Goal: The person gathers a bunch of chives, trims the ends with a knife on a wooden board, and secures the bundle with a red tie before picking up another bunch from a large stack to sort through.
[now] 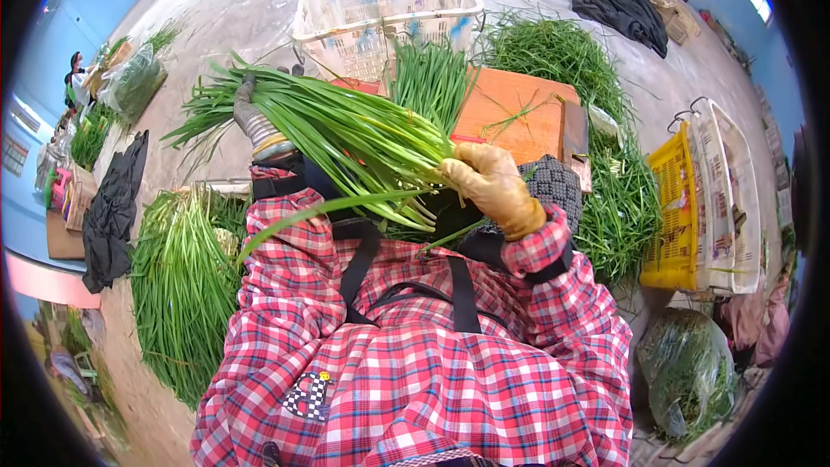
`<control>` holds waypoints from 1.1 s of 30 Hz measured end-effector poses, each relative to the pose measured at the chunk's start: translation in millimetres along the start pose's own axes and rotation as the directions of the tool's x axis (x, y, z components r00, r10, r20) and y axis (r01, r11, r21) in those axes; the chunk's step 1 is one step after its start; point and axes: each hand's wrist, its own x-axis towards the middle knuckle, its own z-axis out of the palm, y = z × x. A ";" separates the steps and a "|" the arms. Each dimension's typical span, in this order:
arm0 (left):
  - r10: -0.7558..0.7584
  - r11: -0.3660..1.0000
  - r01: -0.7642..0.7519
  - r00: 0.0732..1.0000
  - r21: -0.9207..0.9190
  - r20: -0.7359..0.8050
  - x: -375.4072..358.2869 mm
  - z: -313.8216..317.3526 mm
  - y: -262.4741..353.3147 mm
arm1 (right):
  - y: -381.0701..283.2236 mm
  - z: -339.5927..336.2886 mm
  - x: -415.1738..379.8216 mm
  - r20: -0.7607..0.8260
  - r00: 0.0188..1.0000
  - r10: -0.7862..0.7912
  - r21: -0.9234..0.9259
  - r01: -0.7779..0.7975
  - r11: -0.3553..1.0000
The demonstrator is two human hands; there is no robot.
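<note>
A long bunch of green chives point(346, 125) lies across my front, leafy tips to the left and pale stem ends to the right. My left hand point(252, 112), in a grey glove, is closed around the leafy part; leaves cover some of its fingers. At the stem ends my right hand point(494, 186), in a tan glove, pinches some of the stalks. One loose leaf point(328, 212) droops from the bunch toward my left sleeve. Just beyond, a smaller upright bundle of chives point(430, 78) rests beside an orange-brown board point(519, 117) with a few stray leaves on it.
A white crate point(387, 30) stands ahead. Chives are heaped at my left point(181, 285) and right point(618, 207). Further right are a yellow crate point(673, 207), a white crate point(726, 199) and a plastic bag of greens point(687, 372). Black cloth point(117, 212) lies on the left floor.
</note>
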 end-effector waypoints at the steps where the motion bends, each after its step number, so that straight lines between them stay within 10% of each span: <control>1: 0.000 1.000 0.000 1.000 0.002 0.000 -1.1 -0.1 0.8 | -5.7 -7.0 -8.2 -0.001 1.000 0.000 0.002 0.000 1.000; 5: -0.019 0.999 0.020 1.000 0.031 -0.009 14.7 -22.0 9.6 | -4.6 -52.6 -51.7 -0.197 0.977 -0.084 -0.237 0.036 0.971; 9: -0.004 1.000 0.005 1.000 0.019 -0.008 8.4 -16.0 11.6 | 43.1 -140.7 -105.4 -0.494 0.855 0.160 -0.317 -0.348 0.882; 11: 0.003 1.000 -0.002 1.000 0.023 -0.021 7.2 -10.4 9.7 | 75.0 -171.3 -128.2 -0.684 0.710 0.168 -0.693 -0.704 0.156; 12: 0.001 1.000 0.000 1.000 0.005 -0.027 5.0 -4.9 7.2 | 75.4 -174.1 -134.6 -0.658 0.733 0.170 -0.711 -0.680 0.180; 13: 0.000 1.000 0.000 1.000 -0.001 -0.026 7.6 -4.0 5.6 | 85.0 -167.6 -133.0 -0.599 0.794 -0.102 -0.736 -0.496 0.461; 15: -0.013 1.000 0.011 0.998 0.022 0.067 12.0 -8.7 4.3 | 11.4 -105.5 -96.0 -0.506 0.862 -0.044 -0.477 -0.237 0.846; 20: -0.014 0.998 0.008 0.995 0.058 0.102 0.3 4.0 0.8 | -19.2 -5.8 -27.4 -0.097 0.917 -0.387 -0.508 0.289 0.812; 27: -0.022 0.996 0.018 0.998 0.086 0.053 -13.6 13.1 5.9 | -4.3 15.6 -14.0 0.044 0.947 -0.317 -0.292 0.315 0.903; 30: -0.061 0.996 0.057 0.997 0.073 0.053 -12.2 12.6 5.1 | -19.5 3.0 -22.4 0.226 0.858 -0.461 -0.604 0.495 0.625; 33: -0.105 0.994 0.101 0.988 0.039 0.117 1.8 -3.5 16.3 | -8.8 -35.0 -48.9 0.084 0.907 -0.413 -0.569 0.384 0.727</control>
